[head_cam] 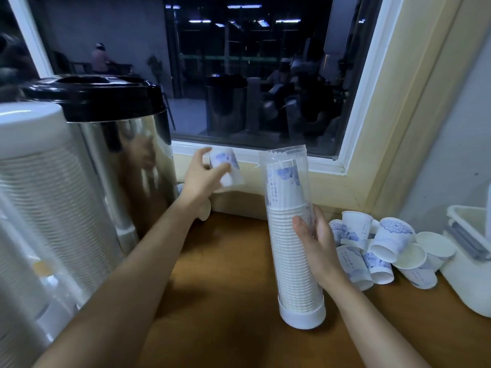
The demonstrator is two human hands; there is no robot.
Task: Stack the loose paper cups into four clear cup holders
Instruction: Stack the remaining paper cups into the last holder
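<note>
The left hand (202, 179) holds a single paper cup (225, 166) in the air, with the thumb on one side of its wall and the fingers curled round the other. The cup is tilted and blurred (which end faces the camera cannot be told), and it hangs in front of the window sill, to the left of the holder's open top and apart from it.

The right hand (316, 240) grips a clear cup holder (284, 156) at about mid-height, thumb across the front and fingers wrapped round the far side. The holder stands nearly upright on the wooden counter (225, 288) on a white base cap (303, 318). Inside it a stack of cups (289, 261) fills most of the tube. The rims show as close ridges, and the top cup's blue-printed wall rises above them, leaving a short clear stretch of tube at the top.

Just right of that hand lies a heap of loose cups (385, 245), white with blue print, some on their sides with mouths toward the camera and some leaning on each other. Beyond the heap, at the right edge, sits a white plastic container (470, 274).

To the left stands a steel urn (119, 155) with a black lid (93, 96). Nearer the camera is a second holder (34, 181), packed with cups under a white cap (26, 123). A dark window (252, 75) runs behind the counter.
</note>
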